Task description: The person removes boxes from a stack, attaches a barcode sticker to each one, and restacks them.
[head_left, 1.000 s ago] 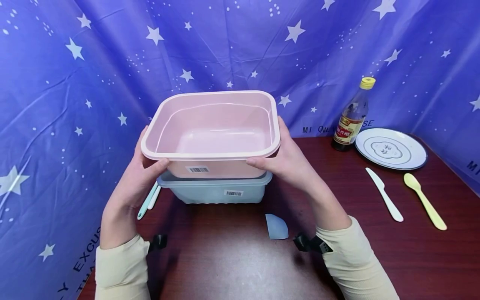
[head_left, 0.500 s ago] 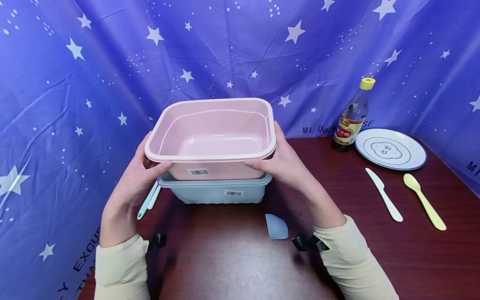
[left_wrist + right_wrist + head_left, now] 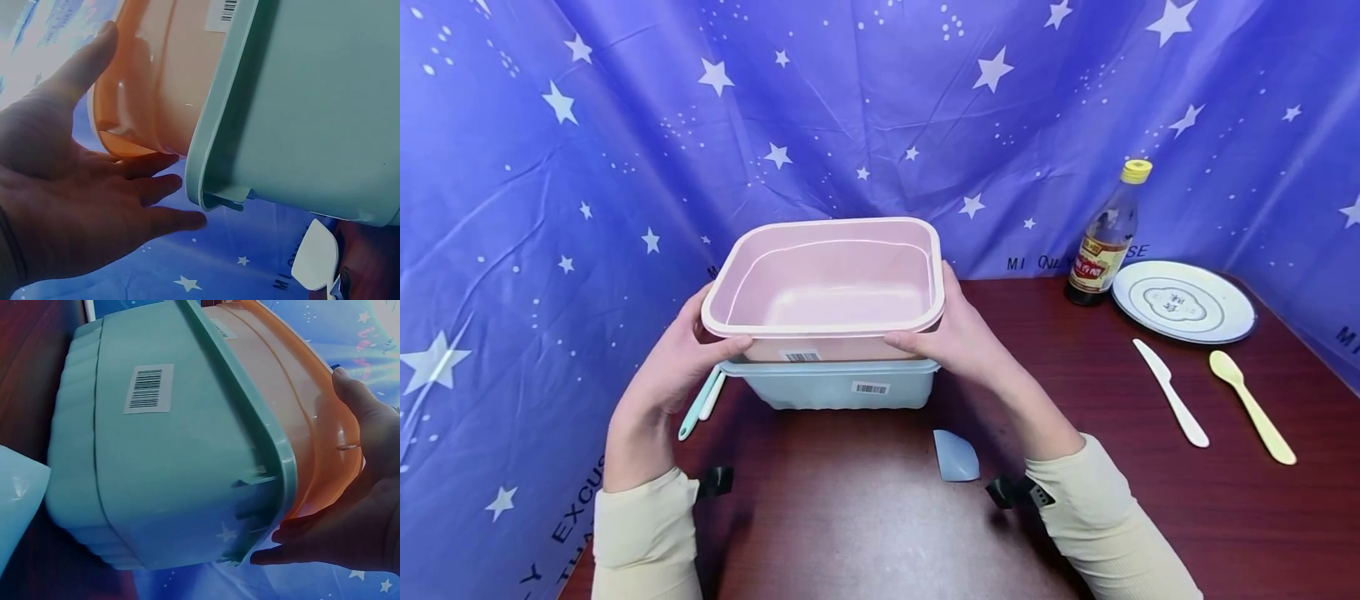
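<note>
Both hands hold a pink plastic basin (image 3: 827, 287) by its short ends, tilted so its inside faces the head camera. My left hand (image 3: 662, 367) grips the left end, thumb along the front rim and fingers below. At the other end, my right hand (image 3: 973, 342) holds in the same way. Beneath sits a light blue basin (image 3: 838, 389) on the table; the pink basin's underside is partly inside its rim. In the left wrist view, the pink basin (image 3: 162, 75) looks orange, with the left fingertips close to the blue rim. The right fingertips (image 3: 265, 556) also lie near that rim.
A light blue flat scraper (image 3: 957, 456) lies in front of the basins. Two handles, turquoise (image 3: 696, 408) and white (image 3: 712, 396), show at left. On the right are a sauce bottle (image 3: 1099, 242), a plate (image 3: 1183, 302), a white knife (image 3: 1172, 393) and a yellow spoon (image 3: 1252, 406).
Both hands have lowered the pink basin, bringing it further down into the blue basin. The hands keep their hold, and the blue basin stays in place.
</note>
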A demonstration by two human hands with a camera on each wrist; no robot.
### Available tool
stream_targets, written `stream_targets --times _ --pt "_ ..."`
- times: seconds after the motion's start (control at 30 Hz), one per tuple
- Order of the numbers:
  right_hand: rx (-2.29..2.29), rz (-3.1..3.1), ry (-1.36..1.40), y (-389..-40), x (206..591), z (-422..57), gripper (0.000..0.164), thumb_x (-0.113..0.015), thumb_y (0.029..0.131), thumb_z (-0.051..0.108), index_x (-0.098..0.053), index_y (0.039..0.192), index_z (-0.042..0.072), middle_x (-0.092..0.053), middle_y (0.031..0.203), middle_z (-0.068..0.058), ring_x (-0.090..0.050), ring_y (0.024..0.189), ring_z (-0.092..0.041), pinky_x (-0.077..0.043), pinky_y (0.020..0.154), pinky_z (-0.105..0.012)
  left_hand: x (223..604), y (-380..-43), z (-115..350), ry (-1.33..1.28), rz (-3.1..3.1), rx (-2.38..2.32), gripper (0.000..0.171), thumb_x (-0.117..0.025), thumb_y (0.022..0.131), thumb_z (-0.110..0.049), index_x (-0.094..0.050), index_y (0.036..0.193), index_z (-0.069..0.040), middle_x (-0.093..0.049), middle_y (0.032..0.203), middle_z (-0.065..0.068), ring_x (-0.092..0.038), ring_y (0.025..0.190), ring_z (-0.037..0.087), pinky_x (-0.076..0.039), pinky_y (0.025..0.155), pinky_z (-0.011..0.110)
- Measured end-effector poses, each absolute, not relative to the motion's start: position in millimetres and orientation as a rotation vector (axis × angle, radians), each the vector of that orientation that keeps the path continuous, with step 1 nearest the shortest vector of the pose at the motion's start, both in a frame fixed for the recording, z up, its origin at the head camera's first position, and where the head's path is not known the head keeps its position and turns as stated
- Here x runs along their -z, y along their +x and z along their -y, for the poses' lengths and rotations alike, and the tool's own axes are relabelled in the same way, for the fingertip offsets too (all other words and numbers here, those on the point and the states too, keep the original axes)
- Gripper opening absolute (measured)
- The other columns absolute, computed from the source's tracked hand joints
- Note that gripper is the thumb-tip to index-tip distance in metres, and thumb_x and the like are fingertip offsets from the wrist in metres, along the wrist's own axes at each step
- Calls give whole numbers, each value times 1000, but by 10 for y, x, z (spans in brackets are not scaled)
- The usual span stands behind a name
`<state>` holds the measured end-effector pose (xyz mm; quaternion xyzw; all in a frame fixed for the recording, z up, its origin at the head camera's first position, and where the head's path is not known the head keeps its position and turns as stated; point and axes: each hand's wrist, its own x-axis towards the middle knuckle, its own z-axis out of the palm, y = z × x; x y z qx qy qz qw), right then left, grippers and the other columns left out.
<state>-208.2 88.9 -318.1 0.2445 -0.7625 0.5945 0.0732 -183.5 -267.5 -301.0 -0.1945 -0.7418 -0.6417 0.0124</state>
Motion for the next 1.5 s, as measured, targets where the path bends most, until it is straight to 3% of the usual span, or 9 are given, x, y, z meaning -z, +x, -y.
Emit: stream_targets --times 0.23,0.47,0.7,0.83,0.9,1.03,1.3,1.4,1.5 --pt "-1693 2305 760 -2117 3230 -885 104 -93 71 19 -30 152 10 -52 134 -8 -54 119 -24 -38 107 -41 3045 -1844 2681 -465 2477 1949 80 -74 88 4 -31 156 -3 -51 137 17 -56 115 26 -52 87 25" --pt "-1408 2458 691 -2122 3282 -930 107 -92 68 33 -33 153 8 -49 138 -9 -36 129 -29 -25 111 -49 3060 -1867 2635 -346 2592 1873 85 -79 86 -2 -30 155 -2 -49 141 24 -54 119 31 -49 90 24" --pt "-1322 2531 723 -2125 3333 -956 100 -90 69 35 -37 146 1 -50 132 -16 -36 131 -33 -16 115 -53 3058 -1862 2633 -299 2700 1780 86 -80 85 -6 -30 155 0 -47 143 25 -48 123 34 -44 93 21" --pt "-1311 2612 713 -2116 3364 -966 102 -90 69 35 -34 147 1 -46 136 -22 -29 139 -38 -11 116 -57 3074 -1866 2635 -293 2764 1690 84 -81 84 -9 -33 152 2 -51 138 25 -51 118 31 -42 96 27" --pt "-1312 2630 714 -2113 3376 -973 101 -91 69 35 -34 146 2 -45 137 -23 -29 139 -39 -13 115 -57 3077 -1872 2630 -282 2804 1624 86 -82 83 -12 -33 152 3 -52 136 24 -51 119 32 -40 100 34" --pt "-1316 2618 735 -2107 3376 -986 95 -91 69 35 -39 141 4 -51 128 -17 -42 125 -35 -26 108 -56 3085 -1892 2620 -255 2851 1565 91 -84 82 -15 -29 153 3 -50 138 25 -48 124 36 -33 107 47" --pt "-1294 2746 665 -2051 3336 -1022 97 -90 71 36 -34 143 2 -51 125 -17 -48 119 -37 -38 101 -56 3087 -1904 2611 -264 2873 1599 95 -83 83 -17 -25 156 -1 -46 144 24 -44 129 38 -32 109 51" --pt "-1284 2816 649 -2034 3317 -1063 99 -89 73 36 -32 144 -2 -50 128 -21 -48 122 -38 -39 104 -55 3069 -1881 2611 -213 2899 1582 100 -83 83 -20 -20 159 -3 -43 147 24 -42 131 38 -31 109 53" --pt "-1231 2930 617 -2021 3301 -1155 111 -86 77 40 -22 153 -7 -38 149 -27 -35 140 -41 -30 114 -54 3033 -1854 2581 -163 2903 1539 109 -83 83 -22 -9 161 -1 -33 154 26 -38 136 39 -30 112 53"
